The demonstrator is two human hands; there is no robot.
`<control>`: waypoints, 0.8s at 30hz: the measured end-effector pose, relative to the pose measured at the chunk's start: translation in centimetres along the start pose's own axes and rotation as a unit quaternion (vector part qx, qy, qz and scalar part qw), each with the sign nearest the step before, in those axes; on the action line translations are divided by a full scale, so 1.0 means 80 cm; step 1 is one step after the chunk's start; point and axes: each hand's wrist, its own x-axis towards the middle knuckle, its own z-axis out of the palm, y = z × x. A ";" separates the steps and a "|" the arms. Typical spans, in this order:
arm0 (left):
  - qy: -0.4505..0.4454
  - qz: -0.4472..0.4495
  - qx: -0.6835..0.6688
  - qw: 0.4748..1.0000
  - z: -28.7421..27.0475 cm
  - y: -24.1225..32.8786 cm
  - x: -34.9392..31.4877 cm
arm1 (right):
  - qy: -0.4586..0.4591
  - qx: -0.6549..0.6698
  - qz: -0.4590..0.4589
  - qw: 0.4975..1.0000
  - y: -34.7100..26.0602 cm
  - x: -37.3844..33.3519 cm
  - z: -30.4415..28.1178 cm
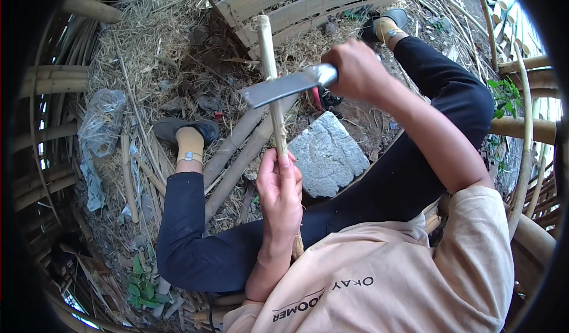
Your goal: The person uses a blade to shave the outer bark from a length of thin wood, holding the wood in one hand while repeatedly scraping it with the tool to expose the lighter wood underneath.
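My left hand (281, 194) is closed around the lower part of a pale wooden stick (268, 51), thumb laid along it. The stick points up and away from me, with a knobby far end and rough, shaved-looking wood above my fingers. In my right hand (354, 71) is a machete (275, 91), its broad, square-ended blade crossing in front of the stick at mid-length. My fist hides most of its handle. Whether the edge touches the wood I cannot tell. Below the blade, a rough grey stone block (325, 155) lies on the ground between my legs.
Two bamboo poles (237, 167) lie beside the stone. A slatted wooden crate (296, 7) stands at the far side. At left are a clear plastic bag (102, 122) and a green leafy plant (145, 285). Straw litters the ground; bamboo rails (524, 128) flank me.
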 end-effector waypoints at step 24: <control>-0.018 -0.017 -0.053 0.998 -0.015 0.004 0.005 | 0.036 0.008 -0.102 0.994 -0.020 -0.010 -0.027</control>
